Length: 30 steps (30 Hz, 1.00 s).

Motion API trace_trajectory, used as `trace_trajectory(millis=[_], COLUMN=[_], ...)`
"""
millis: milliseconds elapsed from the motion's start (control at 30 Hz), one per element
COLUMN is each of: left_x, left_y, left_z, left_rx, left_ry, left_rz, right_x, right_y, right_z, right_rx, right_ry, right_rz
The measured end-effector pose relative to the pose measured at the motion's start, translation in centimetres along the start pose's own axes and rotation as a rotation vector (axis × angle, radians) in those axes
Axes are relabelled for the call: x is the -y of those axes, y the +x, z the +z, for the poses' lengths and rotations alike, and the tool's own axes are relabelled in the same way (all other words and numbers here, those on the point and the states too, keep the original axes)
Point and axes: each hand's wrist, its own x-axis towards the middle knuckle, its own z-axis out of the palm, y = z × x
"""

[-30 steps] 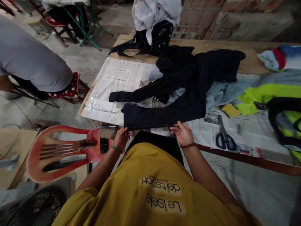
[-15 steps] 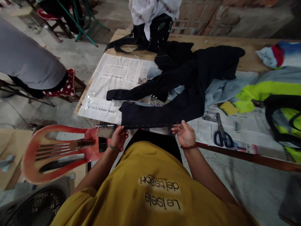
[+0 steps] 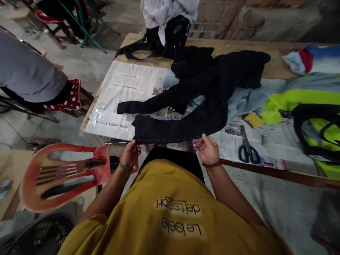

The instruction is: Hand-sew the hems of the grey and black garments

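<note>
Garment (image 3: 180, 129) lies between and beyond left hand (image 3: 131, 153), pinching one corner, and right hand (image 3: 208, 150), loosely curled, gripping the stitched edge (image 3: 170, 140); only my feed has drifted, so I judge it remains held straight.

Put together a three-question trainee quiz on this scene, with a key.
1. Multiple choice: which edge of the dark garment do the left hand and right hand touch? (a) the one nearest the camera; (b) the one farthest away
2. True or false: the scissors lie on newspaper.
3. Fill in: the plastic chair is nearer the ____ hand.

Key: 1 a; 2 true; 3 left
</note>
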Motion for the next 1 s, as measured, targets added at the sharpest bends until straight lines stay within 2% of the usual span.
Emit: trace_trajectory(millis=[67,133,200,267,333,400,533,600,667,767,833,900,1000], left_x=[-0.3,-1.3,-3.1,-5.1,-6.8,-7.8,-7.5,-6.8,-5.9,-4.8,-4.3,-4.0,-3.7], left_y=[0.1,-0.2,-1.1,-2.5,-3.9,-4.7,-3.0,-0.9,1.4,4.3,5.7,6.7,7.6], left_z=[-0.4,-0.7,-0.7,-0.2,1.0,2.4,4.7,5.2,5.6,6.0,6.2,6.1,5.5], left_rx=[-0.014,0.006,0.14,0.332,0.437,0.439,0.256,0.173,0.134,0.108,0.067,0.031,0.044], left_ry=[0.132,0.323,0.509,0.596,0.533,0.385,0.23,0.239,0.271,0.313,0.356,0.412,0.448], left_rz=[0.22,0.535,0.786,0.869,0.837,0.699,0.174,0.017,-0.001,0.102,0.17,0.197,0.198], right_x=[0.3,0.8,1.8,3.2,4.9,6.6,8.6,8.6,7.9,6.3,5.1,4.0,3.0], right_y=[0.0,0.0,0.1,0.0,-0.1,-0.2,0.2,1.3,3.1,6.3,8.0,8.5,7.4], right_z=[0.0,0.0,0.0,0.1,0.5,1.2,2.7,3.3,3.6,3.4,3.1,2.7,2.0], right_rx=[-0.008,-0.022,-0.039,-0.041,-0.024,-0.015,-0.075,-0.081,-0.031,0.078,0.08,0.053,0.085], right_ry=[-0.005,0.018,0.063,0.105,0.142,0.188,0.207,0.163,0.106,0.002,-0.056,-0.1,-0.156], right_rz=[-0.011,-0.029,-0.047,-0.06,-0.084,-0.12,-0.083,-0.023,0.009,-0.005,-0.05,-0.113,-0.201])
